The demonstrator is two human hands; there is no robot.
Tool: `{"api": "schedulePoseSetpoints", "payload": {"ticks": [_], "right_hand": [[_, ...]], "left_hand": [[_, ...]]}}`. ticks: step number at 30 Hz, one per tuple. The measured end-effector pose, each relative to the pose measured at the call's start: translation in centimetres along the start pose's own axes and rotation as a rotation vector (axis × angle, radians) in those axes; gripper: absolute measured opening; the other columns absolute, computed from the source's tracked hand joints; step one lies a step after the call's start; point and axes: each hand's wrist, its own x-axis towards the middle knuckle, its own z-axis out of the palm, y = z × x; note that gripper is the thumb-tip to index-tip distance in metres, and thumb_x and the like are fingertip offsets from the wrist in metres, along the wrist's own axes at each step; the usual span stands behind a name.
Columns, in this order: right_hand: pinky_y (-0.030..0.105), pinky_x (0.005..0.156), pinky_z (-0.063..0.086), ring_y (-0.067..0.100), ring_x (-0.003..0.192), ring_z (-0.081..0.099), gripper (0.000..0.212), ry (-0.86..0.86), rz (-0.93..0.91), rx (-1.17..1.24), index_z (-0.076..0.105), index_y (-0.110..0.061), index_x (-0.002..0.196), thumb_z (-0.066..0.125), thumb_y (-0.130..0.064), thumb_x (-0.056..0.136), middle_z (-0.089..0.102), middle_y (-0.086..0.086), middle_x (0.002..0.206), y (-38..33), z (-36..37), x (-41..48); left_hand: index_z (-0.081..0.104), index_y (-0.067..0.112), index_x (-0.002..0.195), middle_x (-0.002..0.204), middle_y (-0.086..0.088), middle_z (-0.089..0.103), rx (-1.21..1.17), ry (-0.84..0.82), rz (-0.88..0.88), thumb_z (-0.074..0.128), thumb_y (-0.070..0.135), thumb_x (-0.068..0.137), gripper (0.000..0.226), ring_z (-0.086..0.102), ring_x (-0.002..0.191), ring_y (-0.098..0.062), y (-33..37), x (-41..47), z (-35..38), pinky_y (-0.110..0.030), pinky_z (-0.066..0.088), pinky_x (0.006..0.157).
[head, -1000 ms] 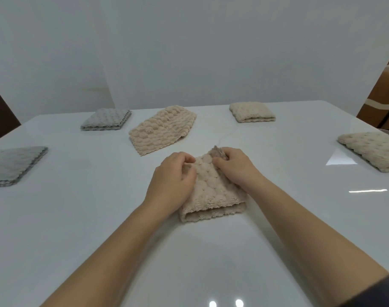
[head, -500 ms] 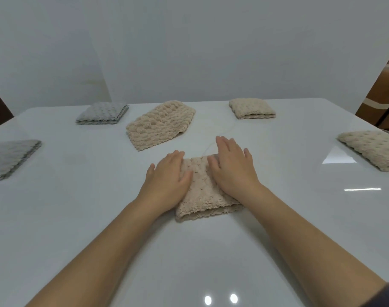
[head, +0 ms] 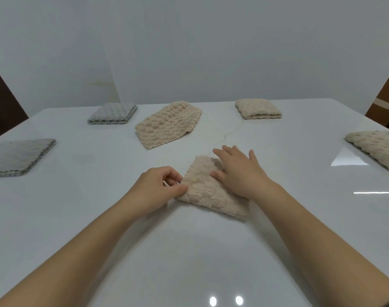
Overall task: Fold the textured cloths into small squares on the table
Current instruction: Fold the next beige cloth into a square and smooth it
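white glossy table [head: 189,258] spreads wide around the cloth [head: 200,189], which lies near its middle. from the cloth toward the person runs a long stretch of open tabletop, crossed by the two forearms. broad open strips also run left and right of the cloth toward the side edges. the far edge meets a pale wall well behind the cloth. just beyond the cloth, a little left and apart from it, lies a flat beige cloth [head: 167,126]. further back left sits a far grey square [head: 112,113], and well left of the cloth a near grey square [head: 16,156]. back right of the cloth is a beige square [head: 257,108], and far right a cream cloth [head: 375,147] by the edge.

the cloth is beige and bubble-textured, folded thick into a skewed four-sided shape with one corner pointing away. the left hand [head: 154,189] pinches its left corner between thumb and curled fingers. the right hand [head: 237,173] lies flat on its right part, fingers straight and spread, with the fingertips past its far border.
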Motion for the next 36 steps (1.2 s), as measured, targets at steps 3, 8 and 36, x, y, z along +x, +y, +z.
{"api": "schedulePoseSetpoints", "payload": {"ticks": [3,8,36], "right_hand": [[0.051,0.117,0.002,0.023,0.148,0.009,0.055,-0.047,0.027,0.086,0.023,-0.019,0.151,0.025,-0.045,0.103,0.020,0.004,0.159,-0.6,1.0,-0.6],[0.052,0.118,0.002,0.021,0.150,0.004,0.058,-0.051,0.034,0.022,0.017,-0.021,0.153,0.018,-0.048,0.102,0.014,0.001,0.162,-0.4,2.4,-0.3],[0.053,0.118,-0.003,0.018,0.150,0.003,0.055,0.011,-0.074,0.073,0.023,-0.022,0.152,0.020,-0.045,0.102,0.018,-0.001,0.161,-3.2,4.0,3.0]], "left_hand": [[0.069,0.017,0.085,0.073,0.006,0.063,-0.096,-0.086,-0.105,0.074,0.024,0.082,0.009,0.050,0.050,-0.011,0.3,-0.6,-0.2,-0.021,0.039,0.049],[0.070,0.015,0.084,0.074,0.007,0.060,-0.081,-0.101,-0.043,0.075,0.019,0.080,0.007,0.046,0.053,-0.005,1.1,-0.2,0.2,-0.016,0.036,0.052],[0.046,0.019,0.070,0.070,-0.005,0.032,-0.232,-0.254,-0.220,0.061,0.033,0.092,0.030,0.022,0.044,-0.012,-0.6,1.0,-2.4,-0.026,0.013,0.047]]}}
